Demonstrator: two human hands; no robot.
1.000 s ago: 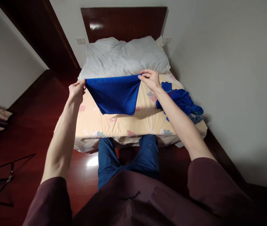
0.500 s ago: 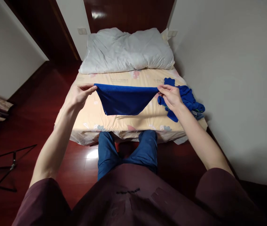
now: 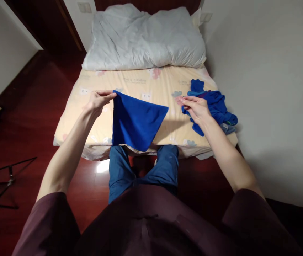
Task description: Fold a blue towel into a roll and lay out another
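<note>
A bright blue cloth hangs over the near edge of the bed, pinched at its upper left corner by my left hand. My right hand is off the cloth, a short way to its right, with the fingertips drawn together and nothing visible in them. It hovers just in front of a crumpled pile of blue garments lying on the bed's right side. The cloth's right corner droops free toward the sheet.
The bed has a pale yellow patterned sheet and a white duvet bunched at the head. A white wall runs along the right. Dark red wooden floor lies to the left, with a thin black stand on it.
My right hand let go of the cloth's right corner, and the cloth now dangles from my left hand alone. Both hands dropped lower toward the bed.
</note>
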